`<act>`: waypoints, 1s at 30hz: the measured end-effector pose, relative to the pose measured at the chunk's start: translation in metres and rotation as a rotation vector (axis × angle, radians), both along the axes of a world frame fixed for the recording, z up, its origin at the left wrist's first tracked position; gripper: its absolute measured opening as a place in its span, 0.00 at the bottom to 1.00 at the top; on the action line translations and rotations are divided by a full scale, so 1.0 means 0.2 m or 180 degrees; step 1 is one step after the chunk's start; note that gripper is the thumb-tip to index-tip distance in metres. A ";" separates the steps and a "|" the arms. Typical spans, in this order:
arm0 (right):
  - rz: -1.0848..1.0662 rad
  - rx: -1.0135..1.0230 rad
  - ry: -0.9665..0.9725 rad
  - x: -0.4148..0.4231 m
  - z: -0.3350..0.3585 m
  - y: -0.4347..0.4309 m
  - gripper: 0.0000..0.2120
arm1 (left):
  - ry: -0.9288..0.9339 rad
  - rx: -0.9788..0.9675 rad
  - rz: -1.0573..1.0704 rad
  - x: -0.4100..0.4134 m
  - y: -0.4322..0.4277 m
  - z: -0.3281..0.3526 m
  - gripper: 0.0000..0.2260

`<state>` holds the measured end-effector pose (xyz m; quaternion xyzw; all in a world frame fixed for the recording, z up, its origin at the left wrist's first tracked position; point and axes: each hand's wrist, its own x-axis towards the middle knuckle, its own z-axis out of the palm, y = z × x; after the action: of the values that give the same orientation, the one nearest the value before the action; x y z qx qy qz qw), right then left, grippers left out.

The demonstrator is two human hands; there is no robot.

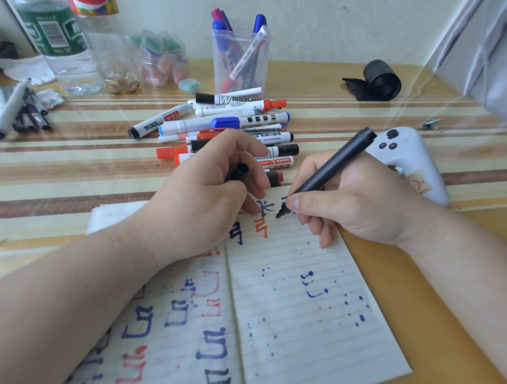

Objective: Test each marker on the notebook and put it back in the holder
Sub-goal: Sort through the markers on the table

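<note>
An open lined notebook [293, 305] lies in front of me, covered with red, blue and black test marks. My right hand [353, 200] grips a black marker [329, 172] with its tip touching the top of the right page. My left hand [206, 199] rests on the notebook's upper edge and holds the marker's black cap [240, 172] between thumb and fingers. Behind my hands lies a pile of markers [230, 126] with black, red and blue caps. A clear plastic holder [242, 60] at the back stands upright with several markers in it.
A white game controller [409, 163] lies right of my right hand. A black roll [382, 79] sits at the back right. Plastic bottles [69, 46] and a clear jar [161, 60] stand at the back left, with more dark pens [16, 111] at the left edge.
</note>
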<state>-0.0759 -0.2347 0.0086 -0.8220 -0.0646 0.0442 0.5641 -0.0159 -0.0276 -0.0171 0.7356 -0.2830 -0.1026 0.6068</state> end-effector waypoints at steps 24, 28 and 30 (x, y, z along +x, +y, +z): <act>-0.0133 -0.0356 -0.0023 0.00 0.01 0.00 0.04 | 0.0045 0.0092 0.0050 -0.01 -0.01 0.02 0.23; -0.0191 -0.0413 -0.0006 0.00 0.01 0.01 0.04 | 0.0030 0.0086 0.0043 -0.02 -0.01 0.02 0.23; -0.0204 -0.0423 0.0013 0.00 0.01 0.01 0.04 | 0.0026 0.0095 0.0050 -0.02 -0.01 0.02 0.23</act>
<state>-0.0759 -0.2331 0.0112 -0.8592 -0.0341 0.0319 0.5096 -0.0197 -0.0296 -0.0123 0.7463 -0.2731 -0.1051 0.5978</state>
